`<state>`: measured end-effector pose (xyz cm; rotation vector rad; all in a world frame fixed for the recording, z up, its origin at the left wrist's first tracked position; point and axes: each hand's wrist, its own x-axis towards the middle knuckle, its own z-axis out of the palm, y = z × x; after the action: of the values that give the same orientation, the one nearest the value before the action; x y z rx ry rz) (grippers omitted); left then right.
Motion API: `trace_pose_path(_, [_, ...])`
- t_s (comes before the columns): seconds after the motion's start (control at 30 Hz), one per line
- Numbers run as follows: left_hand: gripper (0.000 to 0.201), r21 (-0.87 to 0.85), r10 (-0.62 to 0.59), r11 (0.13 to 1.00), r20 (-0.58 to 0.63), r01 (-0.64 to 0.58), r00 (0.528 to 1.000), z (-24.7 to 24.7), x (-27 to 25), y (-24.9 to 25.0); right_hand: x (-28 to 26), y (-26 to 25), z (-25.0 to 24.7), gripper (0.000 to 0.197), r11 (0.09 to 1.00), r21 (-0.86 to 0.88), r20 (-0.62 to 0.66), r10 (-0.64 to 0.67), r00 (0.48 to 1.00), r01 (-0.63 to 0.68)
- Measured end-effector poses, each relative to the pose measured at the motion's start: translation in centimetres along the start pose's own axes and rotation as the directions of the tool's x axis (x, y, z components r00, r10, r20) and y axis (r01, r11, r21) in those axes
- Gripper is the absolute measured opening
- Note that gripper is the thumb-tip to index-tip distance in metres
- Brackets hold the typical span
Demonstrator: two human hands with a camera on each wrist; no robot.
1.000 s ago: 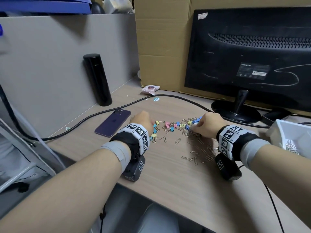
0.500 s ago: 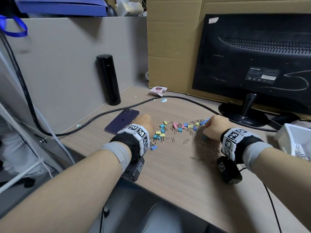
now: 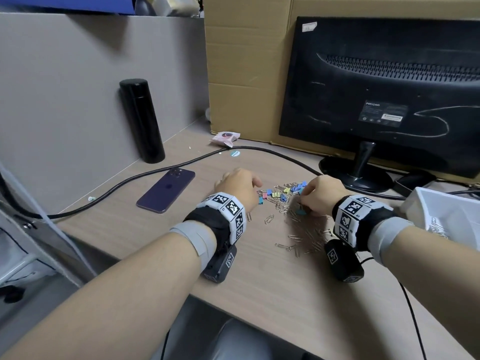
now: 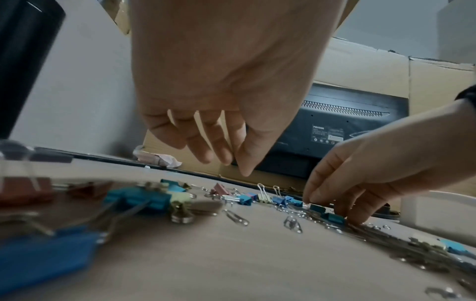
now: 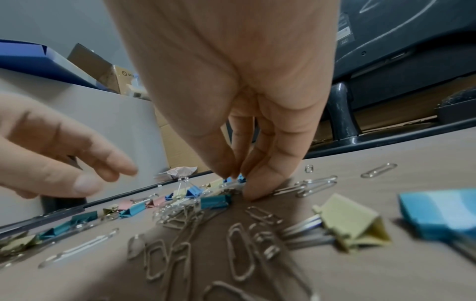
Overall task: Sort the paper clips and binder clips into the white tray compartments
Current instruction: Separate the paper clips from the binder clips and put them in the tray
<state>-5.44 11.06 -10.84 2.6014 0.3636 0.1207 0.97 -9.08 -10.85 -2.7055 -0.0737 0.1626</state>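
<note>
The right hand (image 5: 231, 85) points straight down, its grip pressed together with fingertips (image 5: 251, 193) on the worktop (image 3: 259, 281) among the binder clips (image 3: 281, 194); whether it pinches one I cannot tell. The left hand (image 4: 219, 81) hovers at nine o'clock, fingers loosely spread, holding nothing. Silver paper clips (image 3: 306, 237) lie flat, long axes pointing all ways, at six o'clock; the white tray (image 3: 426, 206) sits at three o'clock.

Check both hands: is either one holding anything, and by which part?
The left hand hangs loose above the desk, holding nothing. The right hand has its fingertips down among the clips; whether it has pinched one cannot be told.
</note>
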Motion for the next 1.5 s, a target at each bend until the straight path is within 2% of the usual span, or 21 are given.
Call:
trace_pose_path(0.03, [0.033, 0.021, 0.009, 1.000, 0.014, -0.010, 1.000, 0.3, 0.3, 0.2, -0.4, 0.0, -0.2, 0.005, 0.999, 0.032, 0.008, -0.020, 1.000, 0.019])
trace_pose_path(0.1, [0.030, 0.046, 0.018, 0.999, 0.031, -0.019, 0.999, 0.7, 0.8, 0.5, -1.0, 0.1, -0.8, 0.018, 0.996, 0.028, 0.058, -0.089, 0.994, 0.087])
trace_pose_path(0.17, [0.028, 0.049, 0.016, 0.999, 0.052, -0.019, 0.999, 0.9, 0.9, 0.7, -1.8, -0.1, -1.4, 0.026, 0.988, -0.063, 0.139, -0.132, 0.981, 0.142])
trace_pose_path(0.23, [0.021, 0.058, 0.007, 0.998, 0.093, -0.012, 0.996, 0.8, 0.7, 1.1, -2.2, -0.4, -1.7, 0.020, 0.972, -0.153, 0.174, -0.148, 0.974, 0.176])
trace_pose_path(0.3, [0.016, 0.062, -0.008, 0.998, 0.127, 0.000, 0.992, 0.8, 0.6, 1.5, -2.3, -0.7, -1.7, 0.016, 0.963, -0.199, 0.169, -0.151, 0.974, 0.184])
trace_pose_path(0.4, [0.017, 0.101, -0.021, 0.995, 0.171, 0.004, 0.985, 0.9, 0.6, 1.8, -2.4, -0.9, -1.8, 0.022, 0.963, -0.210, 0.176, -0.129, 0.976, 0.166])
trace_pose_path(0.6, [0.021, 0.124, -0.053, 0.992, 0.181, 0.031, 0.982, 0.8, 0.3, 1.9, -1.8, -0.6, -1.7, 0.034, 0.987, -0.112, 0.137, -0.103, 0.985, 0.119])
trace_pose_path(0.73, [0.021, 0.097, -0.047, 0.995, 0.179, 0.030, 0.983, 0.3, 0.1, 1.5, -1.4, -1.4, -1.8, 0.012, 0.986, -0.031, 0.069, -0.164, 0.984, 0.166])
trace_pose_path(0.9, [0.008, 0.014, -0.003, 1.000, 0.199, 0.000, 0.980, -0.8, -0.1, 0.5, -0.7, -2.9, -0.9, 0.018, 0.967, -0.051, 0.057, -0.245, 0.968, 0.248])
trace_pose_path(1.0, [0.006, -0.027, 0.007, 1.000, 0.206, -0.001, 0.979, -1.5, -0.1, -0.1, -0.5, -3.7, -0.2, 0.034, 0.950, -0.114, 0.096, -0.281, 0.955, 0.291])
trace_pose_path(1.07, [0.011, -0.042, 0.014, 0.999, 0.217, -0.005, 0.976, -1.6, -0.1, -0.5, -0.3, -4.0, 0.2, 0.038, 0.946, -0.141, 0.095, -0.280, 0.955, 0.291])
trace_pose_path(1.13, [0.018, -0.050, 0.026, 0.999, 0.223, -0.015, 0.975, -1.6, -0.1, -0.8, 0.0, -4.1, 0.6, 0.036, 0.953, -0.133, 0.090, -0.262, 0.961, 0.273])
trace_pose_path(1.33, [0.016, -0.053, 0.072, 0.997, 0.310, -0.059, 0.948, -1.1, -0.3, -0.8, 0.5, -3.9, 0.8, 0.014, 0.948, -0.146, 0.062, -0.276, 0.959, 0.282])
trace_pose_path(1.5, [0.023, -0.029, 0.043, 0.999, 0.297, -0.036, 0.954, -1.6, -0.2, -0.5, 0.5, -3.1, 0.5, 0.008, 0.953, -0.118, -0.004, -0.281, 0.960, 0.278])
